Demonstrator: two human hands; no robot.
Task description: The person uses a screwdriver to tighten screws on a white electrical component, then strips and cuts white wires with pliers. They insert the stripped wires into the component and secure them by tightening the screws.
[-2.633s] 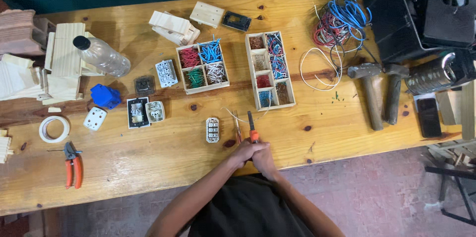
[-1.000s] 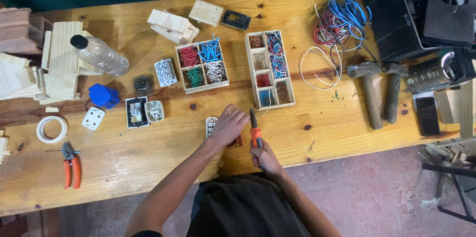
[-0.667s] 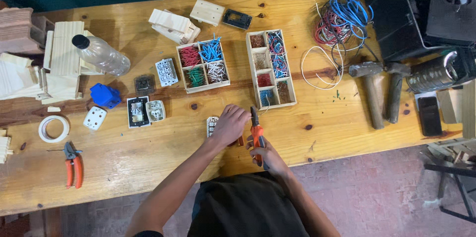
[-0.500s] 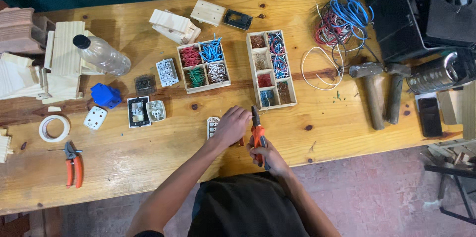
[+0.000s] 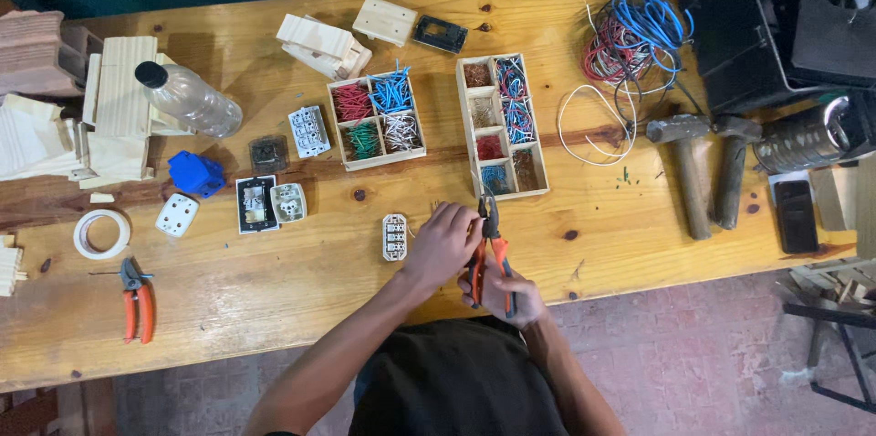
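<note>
At the near edge of a wooden desk, a person's right hand closes its grip around the orange handles of a pair of pliers, the dark nose pointing away toward a long wooden tray of sorted wire pieces. The left hand curls its fingers just beside the plier nose; what it pinches there is too small to tell. A white terminal block lies on the desk just left of that hand. Farther back sits a square four-compartment tray of coloured wire offcuts. A second pair of orange-handled pliers rests well apart at left, near a roll of tape. Two hammers lie at right.
</note>
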